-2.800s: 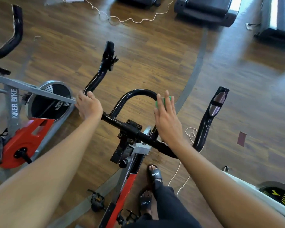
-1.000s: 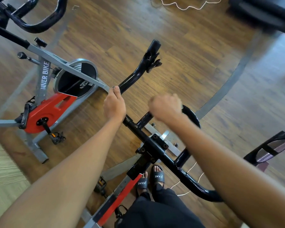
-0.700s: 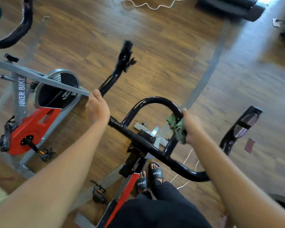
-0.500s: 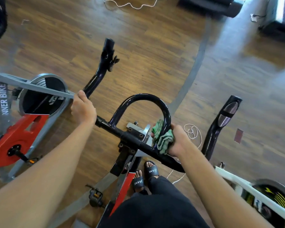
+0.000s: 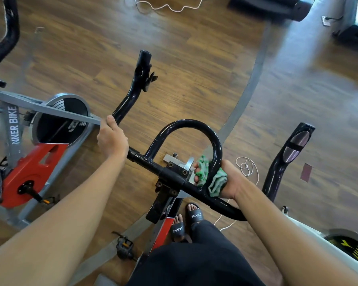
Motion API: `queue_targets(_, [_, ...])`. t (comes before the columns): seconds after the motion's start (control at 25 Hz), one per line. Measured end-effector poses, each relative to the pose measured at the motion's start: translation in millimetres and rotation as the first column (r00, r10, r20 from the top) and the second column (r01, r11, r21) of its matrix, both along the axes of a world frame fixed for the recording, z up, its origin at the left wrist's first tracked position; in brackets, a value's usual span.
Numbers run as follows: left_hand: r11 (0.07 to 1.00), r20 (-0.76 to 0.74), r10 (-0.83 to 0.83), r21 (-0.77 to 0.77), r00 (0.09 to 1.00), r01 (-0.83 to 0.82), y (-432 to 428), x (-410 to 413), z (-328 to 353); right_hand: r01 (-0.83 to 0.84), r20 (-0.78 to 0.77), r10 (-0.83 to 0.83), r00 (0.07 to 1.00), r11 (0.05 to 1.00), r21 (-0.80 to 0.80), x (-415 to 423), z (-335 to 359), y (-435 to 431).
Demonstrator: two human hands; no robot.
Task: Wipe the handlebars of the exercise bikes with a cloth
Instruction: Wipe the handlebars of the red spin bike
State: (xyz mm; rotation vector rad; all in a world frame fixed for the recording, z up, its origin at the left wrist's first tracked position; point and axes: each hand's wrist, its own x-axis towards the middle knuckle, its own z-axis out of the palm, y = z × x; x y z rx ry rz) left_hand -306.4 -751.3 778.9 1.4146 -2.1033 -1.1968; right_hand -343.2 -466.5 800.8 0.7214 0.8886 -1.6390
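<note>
Black handlebars (image 5: 175, 174) of the exercise bike in front of me span the middle of the view, with a central loop (image 5: 191, 124) and two raised horns. My left hand (image 5: 111, 140) grips the left part of the bar where the left horn (image 5: 135, 87) bends up. My right hand (image 5: 223, 179) holds a green cloth (image 5: 216, 181) wrapped around the right leg of the loop, just above where it meets the crossbar. The right horn (image 5: 287, 159) with metal sensor plates stands free to the right.
A second bike with a grey frame and red cover (image 5: 29, 168) stands at left. Part of a white bike (image 5: 322, 236) is at lower right. A white cord (image 5: 246, 168) lies on the wooden floor. Treadmill bases (image 5: 271, 5) are at the top. My sandalled feet (image 5: 186, 221) stand beside the bike frame.
My right hand with the cloth has slid along the loop, from its top down its right leg to the crossbar junction. My left hand has kept its grip on the left bar.
</note>
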Motion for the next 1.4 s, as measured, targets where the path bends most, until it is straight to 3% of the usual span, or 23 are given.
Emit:
queue_targets(0.08, [1.0, 0.01, 0.007, -0.013, 1.0, -0.007, -1.6, -0.5, -3.6, -0.061, -0.008, 0.061, 0.998, 0.997, 0.049, -32.1, 1.1, -1.8])
queue_targets(0.16, [1.0, 0.021, 0.013, -0.021, 1.0, -0.013, -3.9, -0.9, -7.1, -0.294, -0.092, 0.318, 0.944, 0.933, 0.209, -76.4, 9.7, -13.8])
queue_targets(0.2, [1.0, 0.022, 0.017, -0.023, 1.0, -0.016, -4.6, -1.1, -8.0, -0.451, -0.127, 0.509, 0.851, 0.833, 0.32, -95.6, 18.1, -24.9])
queue_targets(0.28, [0.999, 0.026, 0.029, -0.028, 0.999, -0.029, -5.5, -1.6, -10.5, -0.646, -0.153, 0.816, 0.557, 0.542, 0.538, -124.1, 29.7, -59.4])
queue_targets(0.36, [0.999, 0.036, 0.028, -0.025, 0.999, -0.027, -5.6, -1.9, -11.3, -0.634, -0.132, 0.968, 0.211, 0.239, 0.735, -138.3, 31.8, -107.1])
queue_targets(0.44, [1.0, 0.04, 0.018, -0.026, 0.999, -0.017, -5.8, -2.0, -11.6, -0.52, -0.072, 0.986, -0.149, -0.016, 0.854, -132.9, 31.3, -153.9])
queue_targets(0.48, [1.0, 0.047, 0.018, -0.026, 0.999, -0.017, -5.6, -2.4, -11.8, -0.477, -0.039, 0.96, -0.276, -0.101, 0.873, -123.9, 29.9, -172.1])
queue_targets(0.64, [0.999, 0.07, 0.036, -0.02, 0.997, -0.035, -8.6, -3.6, -13.2, -0.279, 0.069, 0.737, -0.672, -0.338, 0.899, -59.0, 29.6, -216.4])
queue_targets(0.72, [0.999, 0.084, 0.035, -0.027, 0.996, -0.033, -9.4, -3.1, -14.2, -0.274, 0.064, 0.64, -0.766, -0.414, 0.868, -48.8, 24.5, -228.1])
queue_targets(0.96, [0.999, 0.094, 0.033, -0.031, 0.995, -0.03, -8.4, -2.4, -13.5, -0.293, 0.081, 0.615, -0.784, -0.483, 0.825, -56.0, 22.2, -230.8])
queue_targets(1.08, [0.999, 0.092, 0.01, -0.045, 0.996, -0.006, -8.2, -1.3, -14.7, -0.39, 0.016, 0.702, -0.712, -0.415, 0.822, -72.0, 26.4, -218.5])
queue_targets(1.24, [0.999, 0.08, -0.01, -0.049, 0.997, 0.014, -9.3, -0.3, -14.0, -0.555, -0.104, 0.899, -0.424, -0.168, 0.815, -113.1, 37.6, -184.2])
queue_targets(1.36, [0.998, 0.072, -0.032, -0.045, 0.997, 0.036, -9.2, 0.1, -12.4, -0.608, -0.171, 0.981, -0.094, 0.079, 0.79, -133.0, 37.6, -146.0])
queue_targets(1.4, [0.998, 0.07, -0.036, -0.044, 0.997, 0.039, -8.7, 0.1, -11.0, -0.584, -0.202, 0.978, 0.056, 0.196, 0.788, -135.8, 36.0, -127.8])
